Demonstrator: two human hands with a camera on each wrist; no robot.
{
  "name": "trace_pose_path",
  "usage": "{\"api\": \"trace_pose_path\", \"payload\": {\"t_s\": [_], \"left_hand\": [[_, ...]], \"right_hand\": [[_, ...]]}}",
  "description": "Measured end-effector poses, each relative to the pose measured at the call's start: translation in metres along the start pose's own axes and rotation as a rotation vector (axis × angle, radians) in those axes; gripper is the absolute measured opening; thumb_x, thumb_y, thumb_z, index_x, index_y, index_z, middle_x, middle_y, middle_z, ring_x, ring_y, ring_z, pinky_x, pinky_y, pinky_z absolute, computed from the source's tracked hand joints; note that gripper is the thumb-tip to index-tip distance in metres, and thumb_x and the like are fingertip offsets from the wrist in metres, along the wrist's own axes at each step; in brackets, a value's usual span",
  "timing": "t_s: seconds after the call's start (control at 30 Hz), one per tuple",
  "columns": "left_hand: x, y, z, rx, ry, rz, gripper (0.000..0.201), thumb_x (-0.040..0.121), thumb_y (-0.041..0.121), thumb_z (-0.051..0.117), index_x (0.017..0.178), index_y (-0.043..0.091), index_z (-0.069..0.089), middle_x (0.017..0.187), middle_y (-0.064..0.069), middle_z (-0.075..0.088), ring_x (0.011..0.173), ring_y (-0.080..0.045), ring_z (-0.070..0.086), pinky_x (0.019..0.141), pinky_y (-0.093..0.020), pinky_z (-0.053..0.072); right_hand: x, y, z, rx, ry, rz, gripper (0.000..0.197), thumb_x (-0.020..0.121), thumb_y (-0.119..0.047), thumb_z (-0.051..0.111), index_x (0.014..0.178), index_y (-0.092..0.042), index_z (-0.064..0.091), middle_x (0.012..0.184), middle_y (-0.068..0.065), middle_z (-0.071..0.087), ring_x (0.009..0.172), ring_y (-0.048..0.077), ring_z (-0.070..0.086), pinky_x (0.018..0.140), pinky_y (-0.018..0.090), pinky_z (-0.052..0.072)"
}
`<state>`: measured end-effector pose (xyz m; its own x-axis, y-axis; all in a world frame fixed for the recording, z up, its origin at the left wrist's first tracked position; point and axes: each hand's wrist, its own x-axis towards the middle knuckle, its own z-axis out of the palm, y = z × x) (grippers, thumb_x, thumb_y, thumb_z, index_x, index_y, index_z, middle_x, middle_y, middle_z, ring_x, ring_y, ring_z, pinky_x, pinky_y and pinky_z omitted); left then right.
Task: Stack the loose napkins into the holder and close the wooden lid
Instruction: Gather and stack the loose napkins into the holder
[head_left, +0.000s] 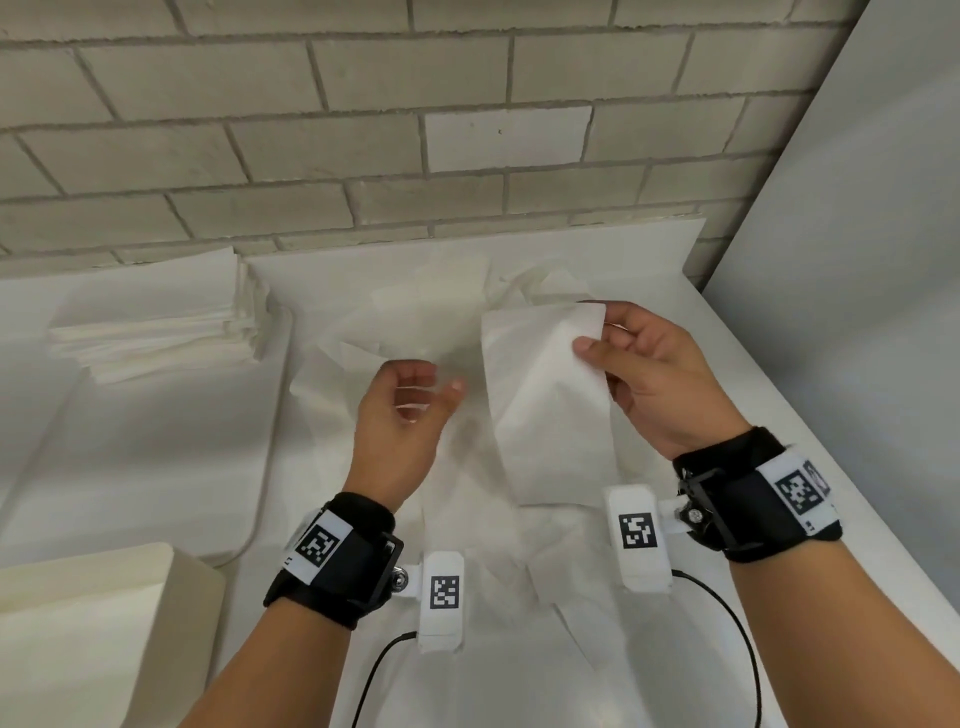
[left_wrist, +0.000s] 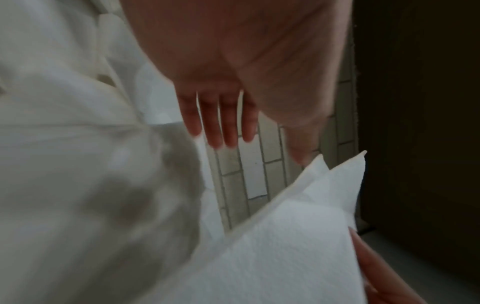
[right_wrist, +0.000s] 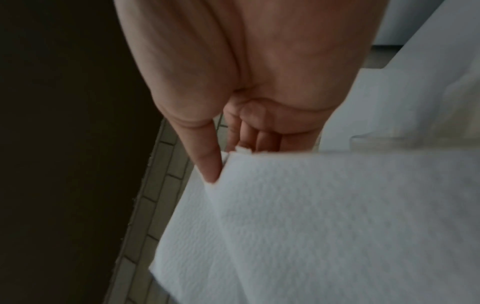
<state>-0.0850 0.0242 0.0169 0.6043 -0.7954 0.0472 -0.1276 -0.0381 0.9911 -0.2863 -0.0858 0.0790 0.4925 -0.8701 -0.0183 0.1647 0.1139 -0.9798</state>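
Observation:
My right hand (head_left: 602, 343) pinches the top right edge of a folded white napkin (head_left: 545, 410) between thumb and fingers and holds it up above the counter. The right wrist view shows the thumb pressed on that napkin (right_wrist: 324, 226) near its corner. My left hand (head_left: 415, 395) hovers just left of the napkin with fingers loosely spread and nothing in it; the left wrist view shows its fingers (left_wrist: 221, 125) straight, near the napkin's (left_wrist: 285, 246) corner. Several loose napkins (head_left: 405, 322) lie crumpled on the counter beneath both hands. A neat stack of napkins (head_left: 166, 327) sits at the left by the wall.
A pale rectangular box-like object (head_left: 88, 613) stands at the lower left. The brick wall (head_left: 363, 130) runs along the back. The counter edge (head_left: 857, 467) slants down the right side, beside a grey panel (head_left: 857, 234). Cables trail from both wrist cameras.

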Motion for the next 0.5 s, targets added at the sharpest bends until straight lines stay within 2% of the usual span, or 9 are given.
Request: {"api": "trace_pose_path", "payload": {"t_s": [0.1,0.17,0.23,0.3,0.37,0.4,0.43,0.5], "left_hand": [[-0.007,0.02,0.008,-0.193,-0.307,0.015,0.069,0.065,0.05,0.081,0.123,0.021,0.058,0.121,0.002,0.068,0.11,-0.014,0.066,0.092,-0.032,0.053],[-0.007,0.032,0.01,-0.332,-0.374,0.028,0.08,0.061,0.058,0.086,0.124,0.019,0.057,0.119,0.004,0.07,0.114,-0.016,0.066,0.09,-0.03,0.053],[-0.005,0.041,0.01,-0.397,-0.392,0.066,0.084,0.061,0.058,0.087,0.126,0.016,0.056,0.122,0.002,0.069,0.117,-0.019,0.064,0.091,-0.03,0.053],[-0.005,0.047,0.01,-0.334,-0.388,0.117,0.068,0.071,0.035,0.087,0.129,0.015,0.056,0.126,-0.002,0.068,0.12,-0.021,0.064,0.094,-0.034,0.054],[-0.003,0.048,0.013,-0.205,-0.285,0.148,0.032,0.087,0.017,0.076,0.117,0.017,0.066,0.115,0.001,0.074,0.109,-0.016,0.069,0.091,-0.035,0.055],[-0.002,0.046,0.012,-0.172,-0.201,0.147,0.013,0.093,0.015,0.069,0.106,0.016,0.07,0.105,0.003,0.076,0.1,-0.014,0.071,0.088,-0.035,0.055],[0.001,0.043,0.01,-0.161,-0.117,0.134,0.007,0.097,0.015,0.065,0.097,0.015,0.071,0.097,0.002,0.076,0.094,-0.014,0.071,0.086,-0.036,0.055],[0.006,0.035,-0.002,-0.164,0.002,0.085,0.012,0.099,0.018,0.062,0.099,0.011,0.072,0.098,0.0,0.076,0.093,-0.016,0.072,0.085,-0.035,0.056]], "right_hand": [[0.0,-0.01,0.013,-0.011,-0.052,-0.06,0.034,0.081,-0.009,0.067,0.116,-0.01,0.064,0.109,0.024,0.068,0.096,0.03,0.064,0.085,0.041,0.047],[0.002,-0.013,0.022,-0.057,-0.015,-0.131,0.037,0.082,-0.01,0.066,0.118,-0.005,0.061,0.107,0.025,0.068,0.092,0.026,0.067,0.079,0.036,0.055],[0.006,-0.013,0.029,-0.076,0.03,-0.165,0.042,0.081,-0.01,0.067,0.121,0.001,0.058,0.111,0.034,0.063,0.093,0.029,0.066,0.084,0.041,0.056],[0.01,-0.013,0.036,-0.079,0.051,-0.186,0.04,0.083,-0.007,0.069,0.12,0.001,0.058,0.108,0.033,0.064,0.091,0.028,0.067,0.086,0.043,0.056],[0.013,-0.011,0.04,-0.092,0.062,-0.216,0.028,0.088,-0.001,0.068,0.114,-0.005,0.061,0.092,0.018,0.069,0.082,0.017,0.068,0.078,0.032,0.057],[0.014,-0.008,0.042,-0.111,0.065,-0.222,0.023,0.09,0.0,0.066,0.111,-0.009,0.062,0.084,0.008,0.069,0.076,0.011,0.067,0.072,0.026,0.055],[0.015,-0.004,0.042,-0.138,0.071,-0.214,0.019,0.093,-0.002,0.064,0.108,-0.013,0.062,0.08,0.002,0.067,0.073,0.009,0.066,0.069,0.023,0.053],[0.018,0.01,0.037,-0.21,0.107,-0.141,0.011,0.096,-0.009,0.06,0.105,-0.016,0.063,0.082,0.001,0.069,0.072,0.013,0.067,0.065,0.025,0.053]]}}
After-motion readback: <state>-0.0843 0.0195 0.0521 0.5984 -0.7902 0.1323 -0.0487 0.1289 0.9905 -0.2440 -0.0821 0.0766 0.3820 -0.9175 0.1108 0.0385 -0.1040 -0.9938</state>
